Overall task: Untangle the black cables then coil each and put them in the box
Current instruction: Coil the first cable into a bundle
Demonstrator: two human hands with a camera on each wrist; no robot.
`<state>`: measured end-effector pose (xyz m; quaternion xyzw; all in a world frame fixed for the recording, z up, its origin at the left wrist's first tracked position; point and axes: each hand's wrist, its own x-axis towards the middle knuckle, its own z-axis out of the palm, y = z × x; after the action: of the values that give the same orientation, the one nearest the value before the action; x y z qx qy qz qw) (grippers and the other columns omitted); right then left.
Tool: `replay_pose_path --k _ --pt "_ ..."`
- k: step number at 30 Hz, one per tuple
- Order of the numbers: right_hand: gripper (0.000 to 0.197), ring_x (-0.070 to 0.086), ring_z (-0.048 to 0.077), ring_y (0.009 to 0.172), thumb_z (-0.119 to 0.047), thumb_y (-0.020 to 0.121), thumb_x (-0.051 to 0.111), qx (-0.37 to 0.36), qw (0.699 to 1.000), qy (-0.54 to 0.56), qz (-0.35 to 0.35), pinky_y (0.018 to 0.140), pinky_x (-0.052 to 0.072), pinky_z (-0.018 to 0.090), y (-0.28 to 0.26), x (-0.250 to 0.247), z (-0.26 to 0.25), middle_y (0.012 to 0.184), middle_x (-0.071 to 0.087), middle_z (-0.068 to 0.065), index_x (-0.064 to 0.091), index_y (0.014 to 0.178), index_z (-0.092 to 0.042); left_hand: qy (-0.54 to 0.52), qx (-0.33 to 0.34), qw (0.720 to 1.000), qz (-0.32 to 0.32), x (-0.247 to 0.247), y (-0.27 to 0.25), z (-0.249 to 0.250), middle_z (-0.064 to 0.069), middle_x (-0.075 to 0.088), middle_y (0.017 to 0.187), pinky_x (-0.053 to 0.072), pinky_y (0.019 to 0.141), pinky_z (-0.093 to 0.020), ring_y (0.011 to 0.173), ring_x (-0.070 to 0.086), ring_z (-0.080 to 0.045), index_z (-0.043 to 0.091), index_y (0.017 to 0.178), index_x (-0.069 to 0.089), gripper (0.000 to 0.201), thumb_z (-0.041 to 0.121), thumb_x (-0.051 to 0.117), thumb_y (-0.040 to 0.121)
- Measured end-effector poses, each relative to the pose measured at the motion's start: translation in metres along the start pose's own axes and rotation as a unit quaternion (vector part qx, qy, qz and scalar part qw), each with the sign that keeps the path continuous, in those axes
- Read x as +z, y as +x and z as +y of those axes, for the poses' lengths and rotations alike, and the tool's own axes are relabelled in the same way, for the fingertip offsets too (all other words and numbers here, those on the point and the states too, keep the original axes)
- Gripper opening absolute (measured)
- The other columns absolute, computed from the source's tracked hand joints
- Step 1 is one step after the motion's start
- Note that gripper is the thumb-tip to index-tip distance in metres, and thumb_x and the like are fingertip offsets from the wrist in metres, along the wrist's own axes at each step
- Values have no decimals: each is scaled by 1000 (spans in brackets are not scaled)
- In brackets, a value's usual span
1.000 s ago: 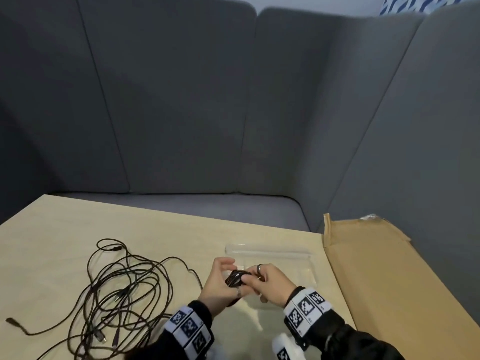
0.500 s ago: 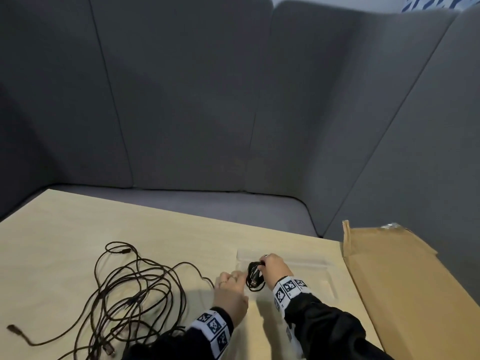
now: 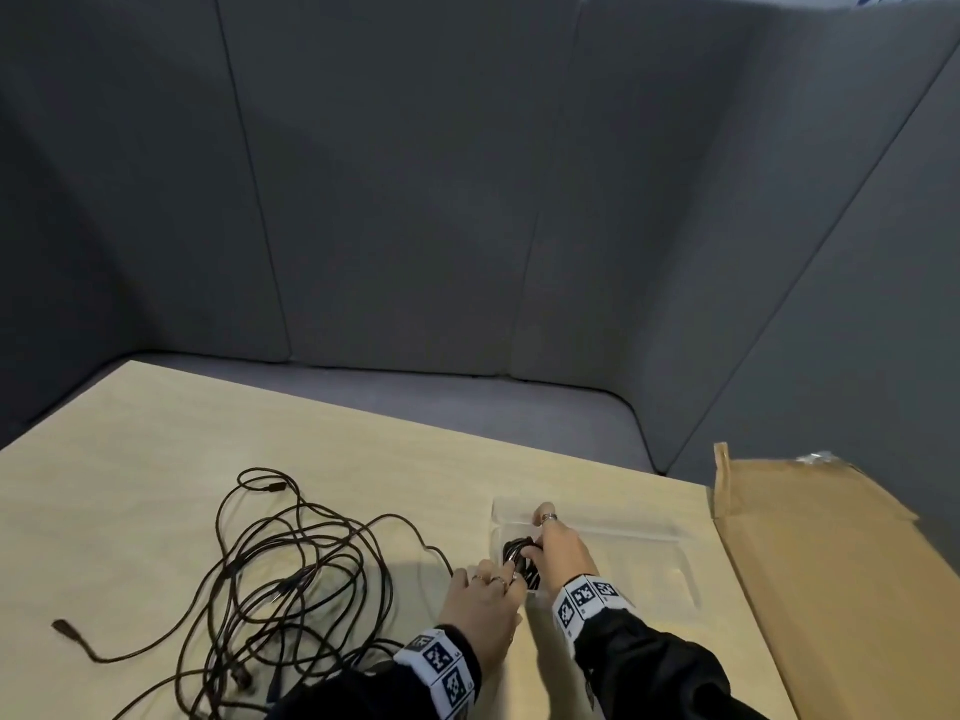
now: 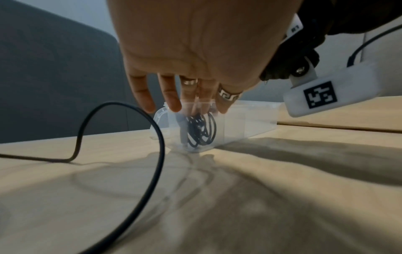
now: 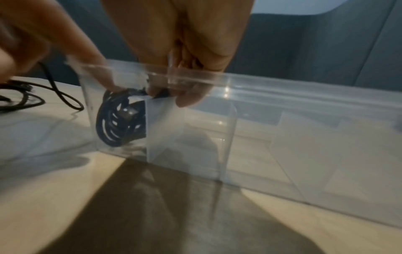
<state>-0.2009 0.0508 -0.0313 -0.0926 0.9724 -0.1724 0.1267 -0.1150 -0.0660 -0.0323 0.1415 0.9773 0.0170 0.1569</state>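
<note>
The clear box [image 3: 670, 556] is hard to trace from the head view; only faint edges show on the surface [image 3: 156, 459]. Its dividers appear in the right wrist view. The coiled cable [image 5: 121, 118] stands upright in the box's end compartment at 9 o'clock, partly hidden by fingers. The right hand [image 3: 558, 545] reaches down from above, its grip pinched on the coil's top. The left hand [image 4: 195, 51] hangs palm-down with fingers extended, tips at the box rim, grip apart. The tangled cables [image 3: 291, 579] sprawl at 9 o'clock of the hands, their near loops cut off by the frame.
</note>
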Motion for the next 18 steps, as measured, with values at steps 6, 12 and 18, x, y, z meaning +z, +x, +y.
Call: replay_pose_path --k 6,12,18 --pt "20 43 24 117 -18 94 48 -64 990 -114 -43 90 43 30 -8 4 1 122 49 9 59 109 -10 46 13 999 -6 -2 5 3 -13 47 133 25 99 -51 124 35 -32 10 128 40 35 21 38 95" --pt "28 32 28 120 -28 92 49 -91 966 -233 -58 91 39 42 -20 9 6 126 33 6 60 112 -10 77 13 997 -15 5 6 7 -17 35 142 14 106 -55 132 26 -31 6 134 33 44 12 40 91" --pt "33 32 24 123 -24 93 46 -75 982 -154 -80 94 36 39 -30 3 8 128 33 0 52 125 -19 75 4 997 -36 -3 4 10 -12 37 140 13 106 -57 130 28 -32 11 133 35 50 26 49 88"
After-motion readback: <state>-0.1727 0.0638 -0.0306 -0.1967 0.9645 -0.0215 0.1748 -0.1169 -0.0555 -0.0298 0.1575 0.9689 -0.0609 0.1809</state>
